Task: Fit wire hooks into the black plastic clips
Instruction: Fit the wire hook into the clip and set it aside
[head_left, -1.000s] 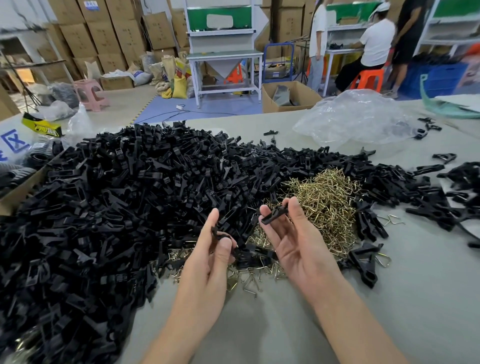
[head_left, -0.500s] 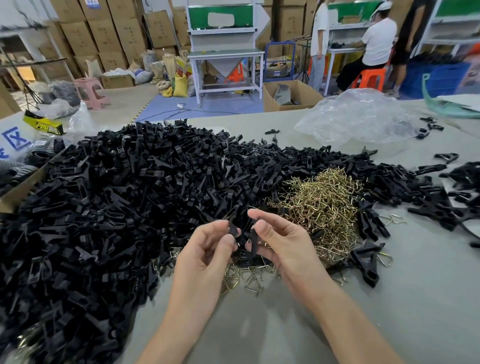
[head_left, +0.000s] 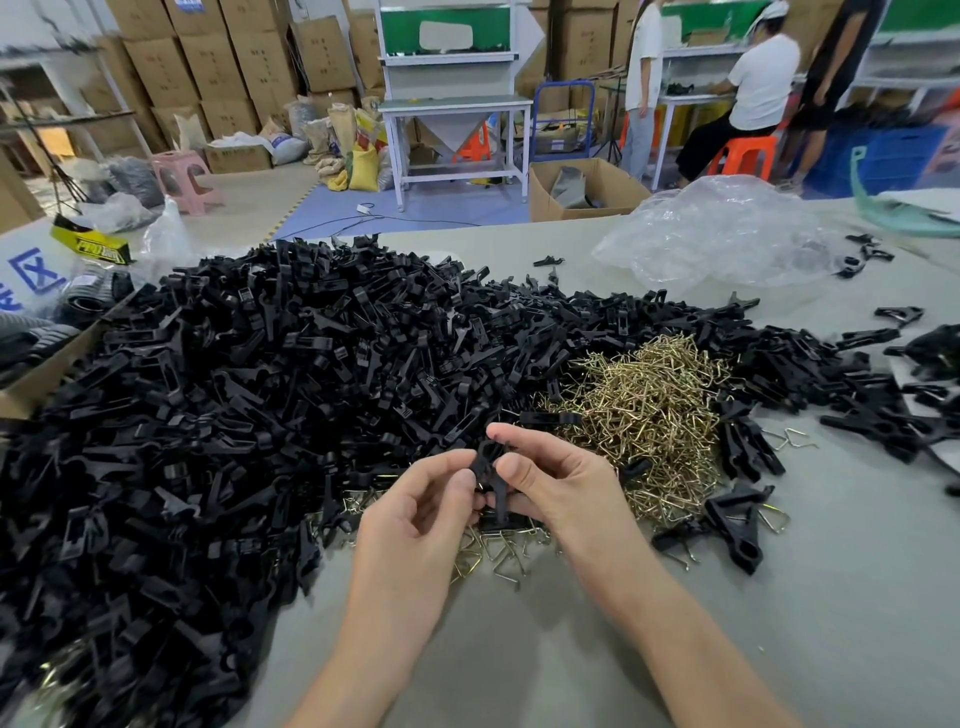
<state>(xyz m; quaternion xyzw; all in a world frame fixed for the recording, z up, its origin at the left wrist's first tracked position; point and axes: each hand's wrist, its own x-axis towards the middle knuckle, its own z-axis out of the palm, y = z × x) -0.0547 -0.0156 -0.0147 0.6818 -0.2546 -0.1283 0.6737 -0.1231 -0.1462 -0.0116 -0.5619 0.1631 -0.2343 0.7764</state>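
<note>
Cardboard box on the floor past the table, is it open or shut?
Open: the cardboard box is uncovered on top, and grey contents show inside.

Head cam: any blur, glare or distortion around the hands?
Head view: left hand and right hand sharp on the black clip; light even, shadows faint; glare on the clear plastic bag; wide-angle tilts the stacked boxes.

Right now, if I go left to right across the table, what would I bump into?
Cardboard box → big heap of black clips → left hand → clip pinched by both hands → right hand → small bunch of clips → loose clips far right.
</note>
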